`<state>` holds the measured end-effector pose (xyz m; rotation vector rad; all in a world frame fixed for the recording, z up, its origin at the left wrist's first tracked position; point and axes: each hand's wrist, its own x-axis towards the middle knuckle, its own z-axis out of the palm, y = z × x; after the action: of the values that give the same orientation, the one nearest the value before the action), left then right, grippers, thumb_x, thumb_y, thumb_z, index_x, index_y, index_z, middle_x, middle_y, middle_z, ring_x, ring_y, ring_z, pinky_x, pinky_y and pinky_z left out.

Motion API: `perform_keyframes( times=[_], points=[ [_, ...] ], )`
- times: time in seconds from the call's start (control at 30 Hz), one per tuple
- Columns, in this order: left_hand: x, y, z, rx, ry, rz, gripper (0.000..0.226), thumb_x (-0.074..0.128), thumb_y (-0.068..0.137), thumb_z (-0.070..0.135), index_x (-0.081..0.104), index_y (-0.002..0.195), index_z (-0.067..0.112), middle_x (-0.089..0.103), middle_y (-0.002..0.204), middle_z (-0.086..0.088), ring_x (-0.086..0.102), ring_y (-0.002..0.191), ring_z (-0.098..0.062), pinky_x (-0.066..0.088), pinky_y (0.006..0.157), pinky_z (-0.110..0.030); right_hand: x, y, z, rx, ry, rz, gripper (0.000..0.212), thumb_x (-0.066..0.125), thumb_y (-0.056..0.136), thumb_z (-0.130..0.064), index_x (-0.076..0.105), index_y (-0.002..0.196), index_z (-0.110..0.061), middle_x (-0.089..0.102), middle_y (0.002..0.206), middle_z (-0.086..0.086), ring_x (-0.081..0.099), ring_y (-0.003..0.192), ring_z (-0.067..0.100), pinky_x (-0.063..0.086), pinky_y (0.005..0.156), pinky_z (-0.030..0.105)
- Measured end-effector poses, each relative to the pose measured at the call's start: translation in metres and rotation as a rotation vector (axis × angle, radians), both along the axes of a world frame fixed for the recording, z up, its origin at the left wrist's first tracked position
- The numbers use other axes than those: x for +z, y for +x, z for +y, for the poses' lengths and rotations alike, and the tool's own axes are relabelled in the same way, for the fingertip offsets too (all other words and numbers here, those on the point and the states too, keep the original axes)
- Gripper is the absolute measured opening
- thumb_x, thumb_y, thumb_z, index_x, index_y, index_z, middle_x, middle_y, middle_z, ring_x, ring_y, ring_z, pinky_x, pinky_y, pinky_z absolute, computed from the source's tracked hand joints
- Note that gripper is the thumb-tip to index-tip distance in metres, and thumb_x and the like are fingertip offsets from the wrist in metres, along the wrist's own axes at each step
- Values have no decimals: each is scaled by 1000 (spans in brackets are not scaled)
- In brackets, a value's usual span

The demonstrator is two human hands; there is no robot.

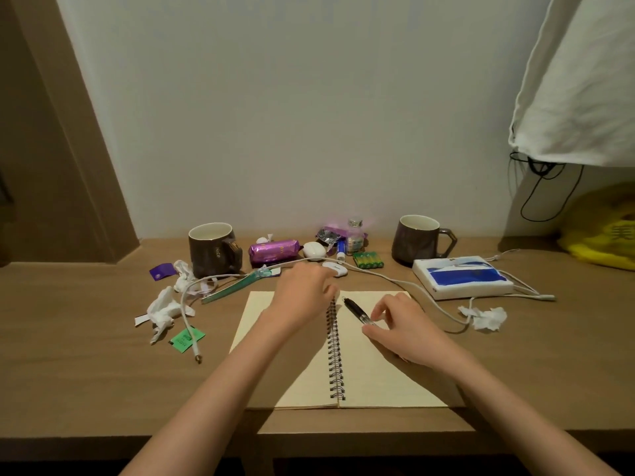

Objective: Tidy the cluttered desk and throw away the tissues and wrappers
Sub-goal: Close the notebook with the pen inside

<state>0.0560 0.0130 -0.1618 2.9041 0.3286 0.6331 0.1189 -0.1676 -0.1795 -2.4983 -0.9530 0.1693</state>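
- Head view: a wooden desk (86,372) stands against a pale wall, with an open spiral notebook (378,372) lying at its near middle edge.
- The right hand (402,324) rests on the notebook's right page. Its thumb and forefinger pinch the near end of a black pen (355,310), which lies slanted just right of the spiral.
- The left hand (305,290) sits over the far edge of the left page, back upward and fingers bent down. The fingertips are hidden, so I cannot tell whether they hold anything.
- 3 tissues lie loose:
  - the left tissue (165,309), crumpled, well left of the notebook;
  - the twisted tissue (182,273), farther back, beside the left mug (213,250);
  - the right tissue (488,317), right of the notebook and just near of the tissue pack (464,276).
- The wrappers are spread across the left and far middle:
  - a green wrapper (187,338) lies near left, under the cable's end;
  - a small purple wrapper (160,270) lies left of the left mug;
  - a long teal wrapper (233,286) slants between that mug and the notebook;
  - a shiny purple packet (275,250) lies just right of the mug;
  - a torn foil wrapper (328,235) sits by the wall.
- The right mug (421,240) stands upright at the far right, its handle pointing right.
- A white cable (395,280) runs from the left tissue across the far side of the notebook and curls toward the right tissue.
- In the far middle are a white case (314,250), a blue tube (341,249), a small bottle (354,238) and a row of green batteries (367,260).
- At the far right a yellow bag (608,242) lies on the desk, under a hanging white cloth (577,80).
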Motion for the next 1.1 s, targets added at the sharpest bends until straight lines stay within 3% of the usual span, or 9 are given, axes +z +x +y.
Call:
perform_keyframes(
  times=[0.07,0.13,0.2,0.33,0.47,0.6,0.7,0.87,1.1],
  points=[
    [-4,12,-8,-20,9,60,27,48,91,26,64,111,20,66,109,-3,58,101,-26,49,78,-37,2,3,-4,-24,3,18,21,60,88,-43,55,98,-25,52,94,-9,51,79,7,39,62,18],
    [-9,22,-10,-7,3,117,21,44,91,24,63,98,16,64,103,-4,57,98,-27,48,76,-38,3,6,-8,-35,13,28,15,58,90,-38,56,96,-24,55,88,-9,53,75,7,40,60,18],
    [-15,29,-9,-9,-14,166,23,42,94,25,63,96,16,62,105,-5,54,101,-28,46,80,-39,4,10,-12,-41,33,52,11,56,92,-34,58,95,-23,59,86,-9,56,77,7,46,63,19],
    [-25,31,-6,-44,-92,198,35,45,94,37,63,121,24,55,126,-2,43,119,-23,38,97,-40,10,21,-16,-67,154,138,10,53,95,-31,60,98,-25,60,90,-9,56,83,6,45,66,16],
    [-34,29,0,-80,-191,105,32,51,91,41,65,117,29,57,126,3,42,120,-19,37,97,-37,18,28,-10,-101,365,277,14,56,94,-31,63,102,-23,61,94,-9,56,88,6,45,70,19],
    [-36,30,1,-94,-257,72,29,55,89,40,65,114,28,59,121,3,45,116,-18,39,96,-38,20,37,2,-116,428,324,16,57,93,-31,63,104,-22,63,97,-6,59,92,9,52,82,29],
    [-36,31,1,-105,-326,34,28,59,88,35,64,114,26,62,116,6,50,110,-15,43,95,-38,18,42,11,-121,428,303,17,58,93,-30,64,106,-20,62,96,-7,58,89,8,53,83,29],
    [-35,32,5,-85,-505,-51,13,62,88,25,67,99,23,67,98,7,59,90,-8,52,81,-28,11,43,24,-116,404,233,17,57,93,-30,64,106,-21,60,95,-11,56,84,2,49,74,21],
    [-39,36,5,-98,-592,-92,8,61,88,21,69,90,21,69,87,6,61,82,-7,49,73,-21,0,33,41,-158,324,-22,17,59,92,-26,67,105,-20,62,84,-10,56,76,2,41,61,12]
  ],
)
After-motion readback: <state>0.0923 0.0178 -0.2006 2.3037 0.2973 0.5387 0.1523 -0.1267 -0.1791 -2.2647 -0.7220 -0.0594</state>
